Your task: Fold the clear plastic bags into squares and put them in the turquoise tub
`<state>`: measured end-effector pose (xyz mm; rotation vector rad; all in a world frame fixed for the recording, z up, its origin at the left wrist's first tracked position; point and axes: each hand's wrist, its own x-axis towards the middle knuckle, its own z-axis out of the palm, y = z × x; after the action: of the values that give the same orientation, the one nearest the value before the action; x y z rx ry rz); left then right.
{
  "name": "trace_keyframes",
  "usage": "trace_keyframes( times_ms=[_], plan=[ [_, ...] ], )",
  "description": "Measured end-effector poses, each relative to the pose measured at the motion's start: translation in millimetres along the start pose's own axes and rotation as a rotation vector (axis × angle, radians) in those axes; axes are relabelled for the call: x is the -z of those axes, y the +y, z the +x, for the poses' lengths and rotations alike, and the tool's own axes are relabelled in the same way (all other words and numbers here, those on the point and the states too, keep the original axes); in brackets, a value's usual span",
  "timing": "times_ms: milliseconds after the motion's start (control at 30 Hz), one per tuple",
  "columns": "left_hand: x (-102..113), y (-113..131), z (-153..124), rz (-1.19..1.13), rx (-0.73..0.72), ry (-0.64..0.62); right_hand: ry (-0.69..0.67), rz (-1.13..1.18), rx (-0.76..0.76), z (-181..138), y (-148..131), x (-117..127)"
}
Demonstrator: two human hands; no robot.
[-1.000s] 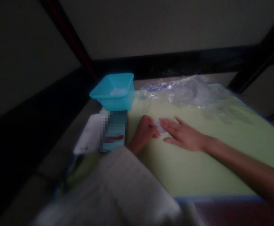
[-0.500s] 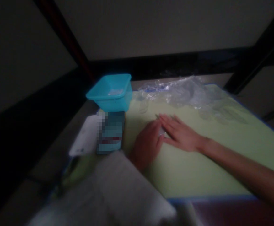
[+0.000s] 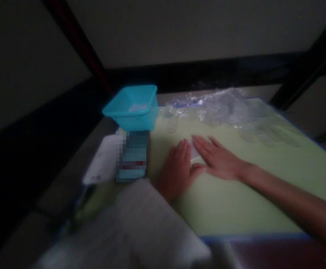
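My left hand [image 3: 178, 172] lies flat on the yellow-green tabletop [image 3: 235, 209], its fingers stretched away from me and the thumb pointing right. Just to its right, my right hand [image 3: 217, 157] is also flat, fingers extended toward the upper left. Between the two hands a small pale, see-through sheet [image 3: 195, 150] shows, looking like thin plastic. Parts of it are covered by the fingers of both hands, so its full outline is hidden. The tip of my left thumb reaches the right hand's thumb side.
A turquoise plastic basin [image 3: 136, 118] with something pale inside stands at the back left. Before it lie a flat blurred-out item [image 3: 133, 157] and a white flat object [image 3: 102, 158]. Crumpled clear plastic [image 3: 224, 108] spreads along the back edge. Grey fabric [image 3: 151, 216] covers the front left.
My hands have moved slightly apart at the fingertips, and more of the pale sheet shows between them. My left fingers now lie straighter and flatter.
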<state>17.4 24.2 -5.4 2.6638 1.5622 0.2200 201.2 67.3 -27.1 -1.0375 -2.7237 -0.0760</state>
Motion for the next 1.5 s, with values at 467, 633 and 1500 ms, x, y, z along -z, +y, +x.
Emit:
trace_keyframes(
  times_ms=[467,633,1500],
  plan=[
    [-1.3,-3.1,2.8,0.073,-0.021,-0.021,-0.020,-0.002,-0.040,-0.2,-0.6,1.5],
    [0.0,-2.8,2.8,0.096,-0.031,-0.015,-0.045,0.020,-0.046,1.5,0.1,2.8],
    [0.6,-6.4,2.2,0.026,-0.051,-0.030,-0.016,0.046,-0.034,-0.4,1.0,3.8]
  ],
)
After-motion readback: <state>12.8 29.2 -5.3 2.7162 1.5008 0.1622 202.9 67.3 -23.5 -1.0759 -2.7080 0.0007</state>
